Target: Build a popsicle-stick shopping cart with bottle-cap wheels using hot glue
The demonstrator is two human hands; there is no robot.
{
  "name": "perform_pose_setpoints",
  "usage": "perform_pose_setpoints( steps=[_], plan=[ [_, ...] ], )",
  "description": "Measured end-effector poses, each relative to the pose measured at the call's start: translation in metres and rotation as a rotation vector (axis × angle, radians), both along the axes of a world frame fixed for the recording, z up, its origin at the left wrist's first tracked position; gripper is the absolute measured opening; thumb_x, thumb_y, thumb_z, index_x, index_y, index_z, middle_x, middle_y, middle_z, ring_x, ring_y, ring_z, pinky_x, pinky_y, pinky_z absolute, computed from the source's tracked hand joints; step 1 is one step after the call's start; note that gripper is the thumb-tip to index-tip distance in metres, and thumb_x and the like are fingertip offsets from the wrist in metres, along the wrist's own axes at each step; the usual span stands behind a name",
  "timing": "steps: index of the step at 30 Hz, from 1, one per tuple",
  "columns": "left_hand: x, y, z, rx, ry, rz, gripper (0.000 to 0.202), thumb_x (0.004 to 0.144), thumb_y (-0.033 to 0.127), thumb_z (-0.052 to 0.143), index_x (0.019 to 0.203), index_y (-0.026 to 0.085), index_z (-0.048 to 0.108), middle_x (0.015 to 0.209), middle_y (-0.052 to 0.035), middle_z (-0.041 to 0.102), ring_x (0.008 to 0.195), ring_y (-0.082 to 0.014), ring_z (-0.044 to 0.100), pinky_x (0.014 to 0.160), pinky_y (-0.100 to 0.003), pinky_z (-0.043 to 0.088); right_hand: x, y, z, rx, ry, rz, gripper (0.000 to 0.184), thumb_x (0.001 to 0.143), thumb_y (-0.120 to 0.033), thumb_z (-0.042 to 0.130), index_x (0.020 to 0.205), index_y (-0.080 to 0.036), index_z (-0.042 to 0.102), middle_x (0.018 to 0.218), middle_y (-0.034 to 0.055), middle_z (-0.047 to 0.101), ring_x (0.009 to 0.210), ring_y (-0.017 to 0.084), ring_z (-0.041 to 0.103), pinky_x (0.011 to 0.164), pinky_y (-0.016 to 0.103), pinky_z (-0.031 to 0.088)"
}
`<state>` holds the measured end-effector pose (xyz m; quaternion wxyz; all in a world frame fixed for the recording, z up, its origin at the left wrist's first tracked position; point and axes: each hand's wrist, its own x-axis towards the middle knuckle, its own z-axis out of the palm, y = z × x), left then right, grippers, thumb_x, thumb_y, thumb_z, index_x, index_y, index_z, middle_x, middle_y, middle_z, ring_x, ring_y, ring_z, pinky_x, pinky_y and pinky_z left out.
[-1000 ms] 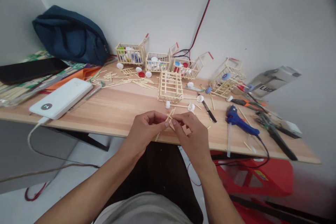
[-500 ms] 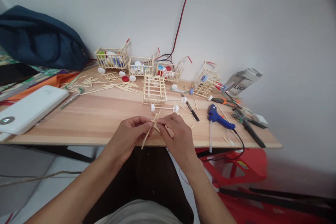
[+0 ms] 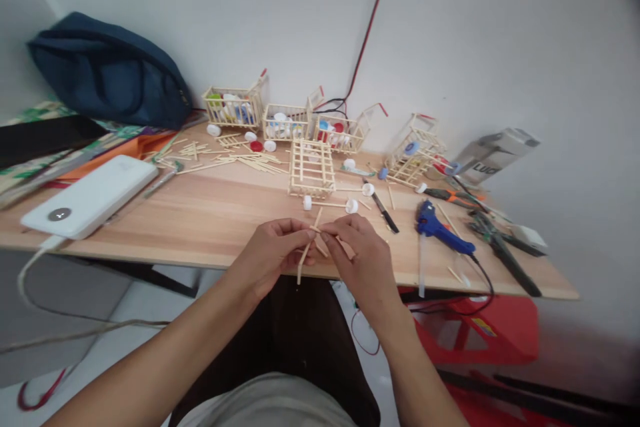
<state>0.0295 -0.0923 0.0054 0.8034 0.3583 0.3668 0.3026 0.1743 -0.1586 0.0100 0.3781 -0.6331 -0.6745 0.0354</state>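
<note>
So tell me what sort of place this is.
Probably a home craft desk: a wooden table against a plain wall, a row of little stick-built carts, and a blue glue gun. The left hand and right hand pinch thin sticks at its near edge.

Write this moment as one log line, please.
left hand: pinching wooden sticks | right hand: pinching same sticks | nearby: blue glue gun, stick frame

Bare light wooden table lies open between the flat white power bank and the left hand, which shares its grip on thin wooden sticks with the right hand. A slatted wooden stick crate blocks behind; a blue glue gun blocks rightward.
</note>
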Motion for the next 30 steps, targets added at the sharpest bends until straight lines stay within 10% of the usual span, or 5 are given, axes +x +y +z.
perform_pose_setpoints(
  steps=[30],
  plan=[
    [0.001, 0.004, -0.006, -0.062, -0.050, 0.051, 0.014, 0.065, 0.016, 0.072, 0.068, 0.009, 0.060, 0.062, -0.0026, 0.062, 0.054, -0.0096, 0.057, 0.054, -0.023, 0.054, 0.003, 0.010, -0.006, -0.014, -0.022, 0.042, 0.014, 0.090, -0.019, 0.057, 0.095, -0.020, 0.070, 0.086, 0.0042, 0.062, 0.084, 0.018, 0.057, 0.074, 0.032, 0.045]
  ],
)
